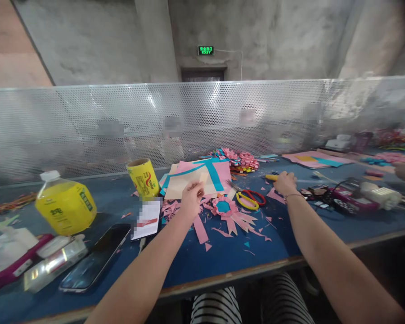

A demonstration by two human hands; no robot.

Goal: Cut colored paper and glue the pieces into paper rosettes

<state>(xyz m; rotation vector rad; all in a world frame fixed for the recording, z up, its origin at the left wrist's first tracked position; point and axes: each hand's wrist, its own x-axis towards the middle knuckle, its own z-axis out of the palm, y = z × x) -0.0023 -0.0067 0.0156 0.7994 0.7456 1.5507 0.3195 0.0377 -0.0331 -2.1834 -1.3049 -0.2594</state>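
Note:
My left hand is closed, its fingertips pinching a small cream paper strip above the stacked paper sheets. My right hand is reached out to the right, its fingers curled at a yellow-handled tool; the tool's far part is hidden. Between my hands lie scissors with one red and one yellow handle loop. Just below them rests a pink paper flower with a blue centre and pink tails. A loose pink strip is under my left wrist.
A yellow-labelled bottle, a yellow tape roll and two phones, one dark, one lit, stand or lie leftward. Paper flowers are heaped by the perforated metal screen. At right is a purple device.

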